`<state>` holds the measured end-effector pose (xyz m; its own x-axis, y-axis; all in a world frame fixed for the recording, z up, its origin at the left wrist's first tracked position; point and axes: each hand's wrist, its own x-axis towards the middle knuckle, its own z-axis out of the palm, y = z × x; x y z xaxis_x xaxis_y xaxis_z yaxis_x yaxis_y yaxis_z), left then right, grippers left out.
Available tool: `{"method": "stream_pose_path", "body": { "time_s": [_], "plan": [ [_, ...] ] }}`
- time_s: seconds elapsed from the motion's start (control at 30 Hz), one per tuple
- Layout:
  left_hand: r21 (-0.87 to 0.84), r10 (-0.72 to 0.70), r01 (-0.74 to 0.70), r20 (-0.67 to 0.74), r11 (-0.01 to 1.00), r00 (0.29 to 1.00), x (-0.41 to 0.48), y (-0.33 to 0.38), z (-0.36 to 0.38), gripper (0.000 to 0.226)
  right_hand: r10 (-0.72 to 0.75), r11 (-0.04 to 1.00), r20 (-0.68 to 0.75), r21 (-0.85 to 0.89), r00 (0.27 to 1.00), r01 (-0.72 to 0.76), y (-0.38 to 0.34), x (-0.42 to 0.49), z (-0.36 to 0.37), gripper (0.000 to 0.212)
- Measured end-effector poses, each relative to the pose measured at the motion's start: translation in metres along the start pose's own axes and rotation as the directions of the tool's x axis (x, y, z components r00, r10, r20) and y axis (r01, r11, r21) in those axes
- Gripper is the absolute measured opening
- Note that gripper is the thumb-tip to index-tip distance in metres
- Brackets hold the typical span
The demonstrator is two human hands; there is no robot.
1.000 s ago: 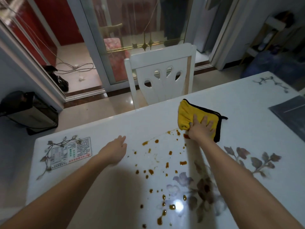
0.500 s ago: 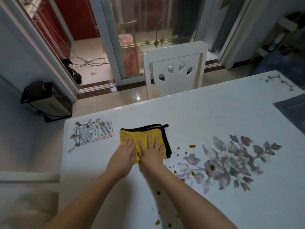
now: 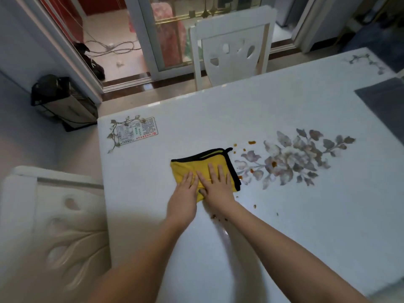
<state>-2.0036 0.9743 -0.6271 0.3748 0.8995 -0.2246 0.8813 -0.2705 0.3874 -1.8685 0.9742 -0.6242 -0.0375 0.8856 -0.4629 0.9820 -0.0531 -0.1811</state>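
Forearms are stretched forward over the white counter. The left hand and right hand are laid flat with straight fingers, side by side and touching, and are pressed on the yellow black-edged cloth near the counter's left end. Brown drops are scattered just right of the cloth, by the flower print. A white chair is seen at the far edge.

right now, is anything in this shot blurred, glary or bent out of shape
Head view: dim, bluish light; the door frame and table edges bow from the wide lens; faint glare on the table by the right forearm; the near chair at lower left is smeared; the yellow cloth, left hand and right hand read fairly sharp.
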Motion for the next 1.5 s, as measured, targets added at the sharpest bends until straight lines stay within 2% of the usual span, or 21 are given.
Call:
{"method": "stream_pose_path", "body": {
  "time_s": [0.13, 0.37, 0.6, 0.73, 0.87, 1.0, 1.1, 1.23, 1.5],
  "plan": [
    [0.006, 0.012, -0.013, 0.068, 1.0, 0.998, -0.031, 0.008, 0.005, 0.055, 0.032, 0.999, 0.029, 0.013, 0.999, -0.032, -0.001, -0.036, 0.016, 0.06],
    [0.034, 0.055, -0.059, 0.12, 0.998, 0.991, -0.099, 0.023, 0.026, 0.063, 0.052, 0.998, 0.015, 0.036, 0.999, -0.053, -0.001, -0.105, 0.056, 0.061],
    [0.165, 0.023, -0.049, 0.158, 0.985, 0.987, -0.138, 0.055, 0.045, 0.066, 0.061, 0.998, -0.019, 0.01, 0.998, -0.061, 0.027, -0.148, 0.081, 0.065],
    [0.201, 0.053, -0.105, 0.25, 0.974, 0.967, -0.125, 0.092, 0.05, 0.069, 0.095, 0.995, -0.061, 0.019, 0.994, -0.094, 0.064, -0.162, 0.083, 0.07],
    [0.199, 0.08, -0.15, 0.323, 0.968, 0.943, -0.111, 0.13, 0.055, 0.069, 0.199, 0.978, -0.015, 0.072, 0.98, -0.198, 0.091, -0.176, 0.08, 0.068],
    [0.172, 0.075, -0.142, 0.348, 0.975, 0.935, -0.093, 0.142, 0.053, 0.072, 0.199, 0.977, 0.016, 0.072, 0.98, -0.2, 0.101, -0.166, 0.074, 0.084],
    [0.139, 0.108, -0.169, 0.365, 0.976, 0.925, -0.07, 0.146, 0.043, 0.075, 0.242, 0.965, 0.046, 0.095, 0.969, -0.245, 0.106, -0.15, 0.058, 0.08],
    [0.195, 0.109, -0.199, 0.392, 0.96, 0.914, -0.027, 0.149, 0.034, 0.082, 0.249, 0.958, 0.091, 0.124, 0.964, -0.259, 0.116, -0.119, 0.034, 0.081],
    [0.276, -0.032, -0.067, 0.339, 0.959, 0.94, 0.052, 0.155, 0.017, 0.083, 0.165, 0.981, 0.157, 0.074, 0.974, -0.178, 0.138, -0.033, -0.017, 0.087]
  ]
}}
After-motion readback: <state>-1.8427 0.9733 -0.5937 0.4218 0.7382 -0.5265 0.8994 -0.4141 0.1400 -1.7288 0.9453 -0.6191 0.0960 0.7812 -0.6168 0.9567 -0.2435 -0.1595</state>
